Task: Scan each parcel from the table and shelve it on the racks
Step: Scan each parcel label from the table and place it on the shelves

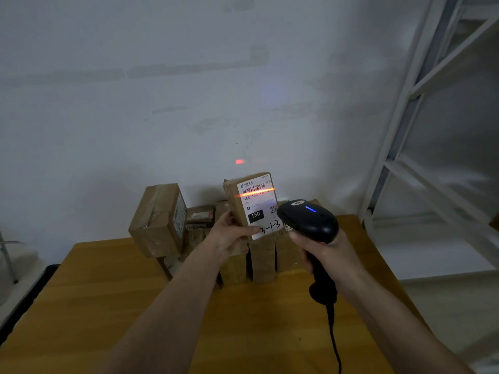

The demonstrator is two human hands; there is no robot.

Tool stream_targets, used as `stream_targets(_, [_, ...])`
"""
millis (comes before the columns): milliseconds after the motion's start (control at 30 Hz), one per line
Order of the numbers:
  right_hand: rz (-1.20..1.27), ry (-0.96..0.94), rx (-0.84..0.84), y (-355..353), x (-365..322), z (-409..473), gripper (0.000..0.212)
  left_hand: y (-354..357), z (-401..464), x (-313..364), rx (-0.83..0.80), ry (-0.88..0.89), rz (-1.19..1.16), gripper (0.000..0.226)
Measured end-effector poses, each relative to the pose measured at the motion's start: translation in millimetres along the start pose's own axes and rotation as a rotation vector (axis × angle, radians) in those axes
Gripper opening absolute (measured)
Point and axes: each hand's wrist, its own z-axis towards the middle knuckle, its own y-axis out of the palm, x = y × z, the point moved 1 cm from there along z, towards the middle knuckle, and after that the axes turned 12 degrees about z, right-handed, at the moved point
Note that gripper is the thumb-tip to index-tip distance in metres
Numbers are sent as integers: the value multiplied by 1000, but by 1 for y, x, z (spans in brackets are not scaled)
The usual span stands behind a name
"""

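Parcel (249,203) was held upright at centre frame, above the surface (108,306), pinched at its lower edge by the left hand (229,236) so the label faced the scanner (310,220). The right hand (326,252) was wrapped around the scanner's handle, and the red beam was laid across the barcode, apparently for reading.

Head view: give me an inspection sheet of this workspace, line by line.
Surface: wooden table, near part bare.
Job's things: held parcel raised upright, label facing the camera, red scan line across its barcode; handwritten "3-1-3" at the label's foot. Black scanner aimed at it, blue light on.
Clutter: stacked parcels at the table's far edge against the wall.
Grips: left hand holds the parcel's lower left corner; right hand wraps the scanner handle.
Cables: scanner cable hangs from the handle toward the bottom of the frame.
Surroundings: white wall with a red laser spot; white metal rack to the right, shelves in view hold nothing seen.
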Motion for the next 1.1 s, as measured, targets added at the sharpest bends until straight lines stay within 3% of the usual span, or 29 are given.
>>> stream_targets(300, [131, 56, 212, -19, 20, -20, 31, 29, 1, -18, -128, -147, 113, 101])
stream_targets(467, [198, 51, 401, -37, 35, -49, 22, 56, -2, -35, -306, -184, 176, 99])
stream_targets(700, [214, 12, 475, -77, 32, -108, 28, 110, -33, -52, -434, -164, 253, 104])
stream_targets(933, [159, 17, 550, -146, 26, -195, 56, 188, -91, -67, -494, -115, 349, 96])
stream_targets(1100, [249, -50, 642, -206, 18, -274, 35, 266, -146, -86, -526, -94, 364, 97])
